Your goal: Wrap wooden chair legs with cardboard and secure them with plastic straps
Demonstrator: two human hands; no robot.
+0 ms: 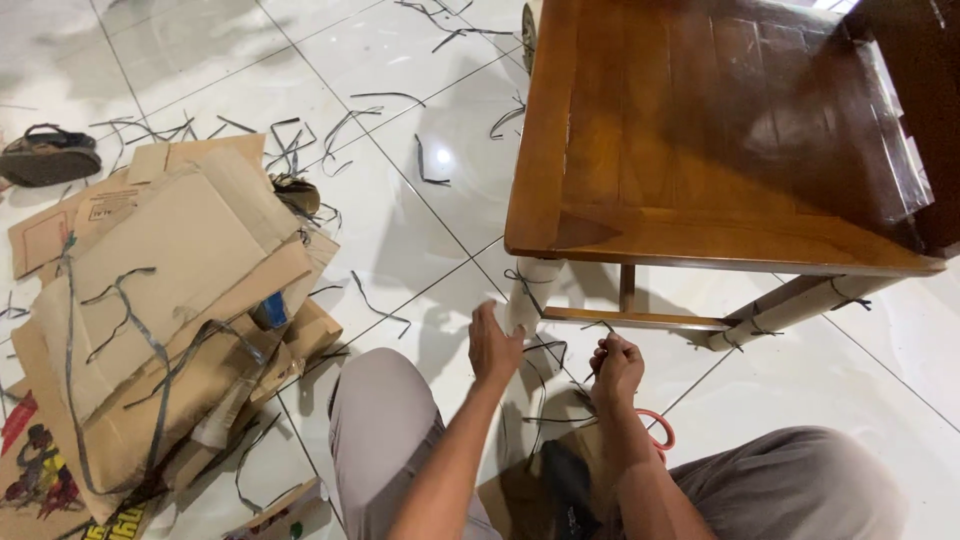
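A brown wooden chair (720,140) stands in front of me, its front legs wrapped in white paper bound with black straps. My left hand (492,345) rests with fingers apart against the wrapped left leg (530,290). My right hand (617,368) is closed around a black strap (560,350) that runs from that leg across the floor. Orange-handled scissors (660,430) lie on the floor just beside my right wrist. My knees in grey trousers (385,430) frame both arms.
A heap of flattened brown cardboard (170,300) with black straps lies at the left. Cut black strap pieces (350,120) litter the white tiled floor. A sandal (48,155) sits at far left. The second wrapped leg (800,300) slants at right.
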